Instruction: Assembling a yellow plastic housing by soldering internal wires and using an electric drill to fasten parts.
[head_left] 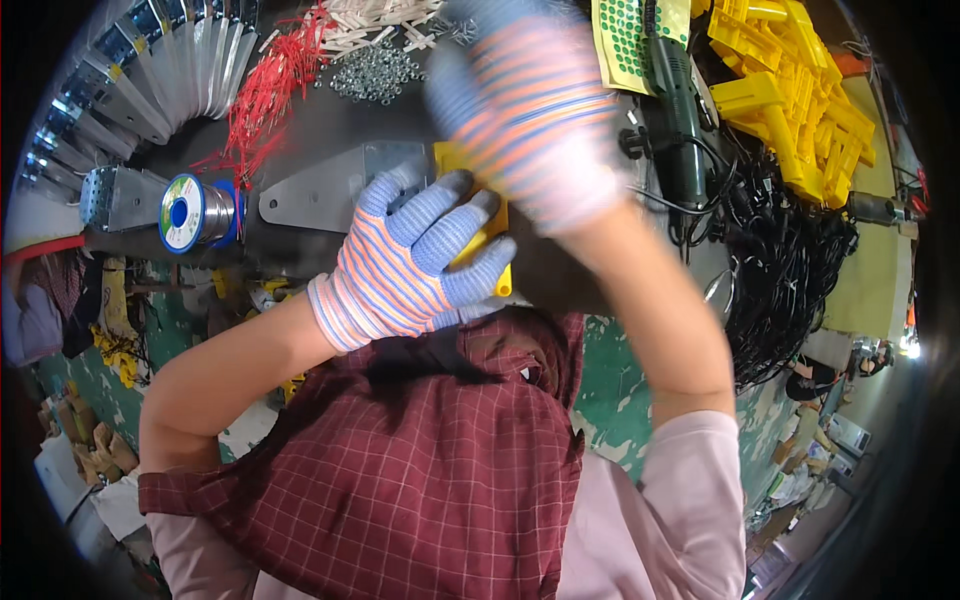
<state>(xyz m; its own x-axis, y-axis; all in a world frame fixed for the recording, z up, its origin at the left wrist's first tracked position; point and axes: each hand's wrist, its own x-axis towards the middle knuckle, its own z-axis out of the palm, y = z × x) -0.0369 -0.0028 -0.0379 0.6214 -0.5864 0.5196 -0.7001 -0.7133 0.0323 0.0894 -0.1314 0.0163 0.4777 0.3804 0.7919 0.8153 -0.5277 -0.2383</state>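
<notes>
Left glove (385, 275) knitted, blue fingers (440, 240), darkened fingertips (457, 182), back striped orange, blue and whitish, pale cuff (333, 315), right glove (545, 105) matching, blurred, maroon cloth (400, 475) with thin pale checks draped over chest, pale pink shirt (615, 520), short loose sleeves (695, 480).

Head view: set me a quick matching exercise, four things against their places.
1. Solder wire spool
2. Red wires
3. Black cables
4. Left hand

A. Over a yellow plastic part
B. Just left of the small metal nuts
C. By the narrow end of the flat metal bracket
D. Below the pile of yellow plastic parts

Pairs: 1-C, 2-B, 3-D, 4-A.
</notes>
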